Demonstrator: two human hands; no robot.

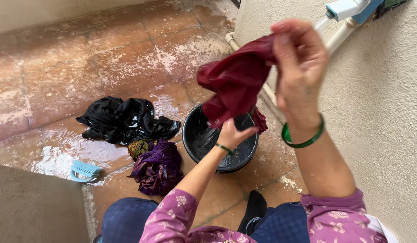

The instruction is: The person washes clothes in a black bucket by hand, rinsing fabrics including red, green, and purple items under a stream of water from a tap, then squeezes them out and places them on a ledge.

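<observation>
Right hand raised, fingers pinched tight on top end of wet maroon cloth. Left hand lower, fingers curled around cloth's bottom end. Cloth stretched between both hands, hanging over black bucket with water inside. Green bangle on right wrist. On wet tiled floor, left of bucket: black garment, purple bundle, light blue scrub brush. White pipes along wall.
</observation>
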